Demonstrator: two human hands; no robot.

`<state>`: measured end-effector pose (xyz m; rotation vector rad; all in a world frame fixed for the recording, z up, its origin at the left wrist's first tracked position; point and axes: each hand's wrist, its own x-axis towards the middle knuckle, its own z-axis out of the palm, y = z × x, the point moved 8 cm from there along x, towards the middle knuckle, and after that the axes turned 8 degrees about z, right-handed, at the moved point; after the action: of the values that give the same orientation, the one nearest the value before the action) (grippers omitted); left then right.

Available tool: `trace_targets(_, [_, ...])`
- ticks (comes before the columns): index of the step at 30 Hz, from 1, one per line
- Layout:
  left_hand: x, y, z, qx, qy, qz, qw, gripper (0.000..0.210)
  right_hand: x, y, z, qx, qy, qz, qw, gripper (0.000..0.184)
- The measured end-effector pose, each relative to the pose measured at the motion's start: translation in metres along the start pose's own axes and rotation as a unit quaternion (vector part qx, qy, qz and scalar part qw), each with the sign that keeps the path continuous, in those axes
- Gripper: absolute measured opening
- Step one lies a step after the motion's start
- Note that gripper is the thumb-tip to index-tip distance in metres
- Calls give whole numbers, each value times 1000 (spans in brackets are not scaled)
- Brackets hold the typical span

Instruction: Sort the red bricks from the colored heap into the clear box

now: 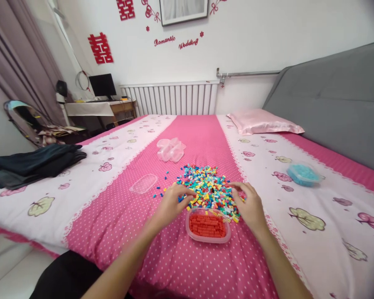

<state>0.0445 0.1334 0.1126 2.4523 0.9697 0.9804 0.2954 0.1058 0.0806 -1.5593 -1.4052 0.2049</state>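
A loose pile of small multicoloured toy bricks [207, 182] lies on the pink bedspread in front of me. My left hand [173, 200] reaches over the pile's left edge, fingers bent and thumb a little apart, with nothing visible between them. On the right edge is my right hand [248, 204], its fingers stretched toward the bricks and the thumb apart; I see nothing held in it. Between my wrists, at the near side of the pile, sits a clear plastic container [208, 240] with red bricks [207, 225] laid in rows. A few yellow bricks are at its far rim.
A clear lid [143, 183] and some transparent plastic trays [171, 149] lie left of and beyond the pile. At right stands a tub of light-blue bricks [303, 173]. Farther off are a pink pillow [264, 121] and folded dark clothes [34, 162]. The bedspread [112, 224] has soft folds.
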Motion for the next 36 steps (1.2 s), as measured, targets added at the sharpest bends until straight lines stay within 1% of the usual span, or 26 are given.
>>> trace_targets(1, [-10, 2, -4, -21, 24, -18, 999, 14, -3, -19, 4, 13, -39, -23, 999, 28])
trace_targets(3, [-25, 4, -10, -61, 63, -51, 995, 15, -18, -57, 21, 34, -162, -69, 984, 23])
trace_targets(4, [-31, 5, -11, -80, 76, -64, 992, 16, -27, -73, 27, 37, -200, -91, 975, 21])
trace_targets(6, [-38, 6, -11, -115, 90, -84, 986, 18, -43, -96, 34, 35, -228, -115, 966, 21])
trace_targets(8, [-41, 5, -7, -144, 94, -99, 980, 18, -55, -106, 40, 23, -227, -124, 966, 23])
trace_targets(11, [-41, 4, 1, -184, 93, -112, 972, 19, -62, -106, 42, 9, -199, -126, 972, 21])
trace_targets(15, [-39, 7, 12, -233, 86, -112, 962, 19, -61, -102, 34, -3, -162, -129, 978, 15])
trace_targets(19, [-37, 11, 20, -264, 86, -112, 954, 24, -59, -104, 28, -15, -162, -122, 979, 15])
trace_targets(23, [-36, 10, 22, -272, 97, -113, 951, 27, -60, -105, 29, -14, -183, -97, 978, 15])
trace_targets(25, [-39, 7, 21, -266, 115, -115, 950, 26, -61, -101, 33, -20, -194, -73, 978, 17])
trace_targets(27, [-47, 1, 18, -254, 149, -120, 948, 27, -63, -95, 37, -48, -201, -47, 977, 20])
trace_targets(29, [-58, -7, 18, -241, 187, -129, 943, 29, -64, -91, 41, -82, -206, -28, 975, 20])
trace_targets(31, [-71, -14, 22, -232, 217, -142, 937, 30, -67, -90, 44, -104, -213, -21, 971, 17])
trace_targets(33, [-82, -19, 28, -224, 237, -153, 933, 29, -69, -91, 49, -109, -227, -13, 968, 16])
trace_targets(36, [-91, -22, 36, -215, 245, -158, 932, 28, -73, -93, 57, -99, -256, 6, 962, 20])
